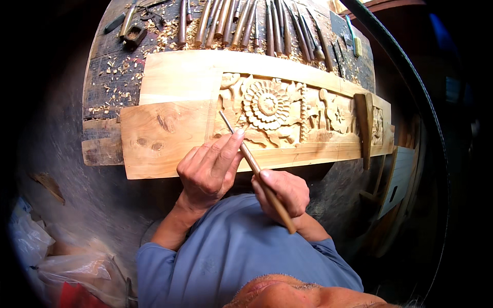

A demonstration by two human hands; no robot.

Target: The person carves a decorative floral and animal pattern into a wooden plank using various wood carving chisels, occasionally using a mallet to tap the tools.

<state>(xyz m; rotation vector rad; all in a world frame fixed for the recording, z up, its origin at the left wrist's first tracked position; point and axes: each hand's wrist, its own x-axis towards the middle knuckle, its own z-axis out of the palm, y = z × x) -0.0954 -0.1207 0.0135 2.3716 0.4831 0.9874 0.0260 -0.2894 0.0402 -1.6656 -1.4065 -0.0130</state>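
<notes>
A long pale wooden board (169,77) lies across the workbench, carved with a round layered flower (268,104), leaves, a twisted border and smaller figures. My right hand (287,192) is wrapped round the wooden handle of a carving chisel (248,156). With its fingers bent at the chisel's shank, my left hand (211,163) steadies the tool from the near side of the board. The chisel slants up to the left, its metal tip over the carving's left edge, beside the flower. Whether the tip touches the wood I cannot tell.
Several wooden-handled chisels (226,23) lie in a row along the bench's far side, among wood shavings (120,66). A dark wooden bar (363,128) crosses the board at right. A brush (356,43) lies far right. Plastic bags (77,267) are on the floor at lower left.
</notes>
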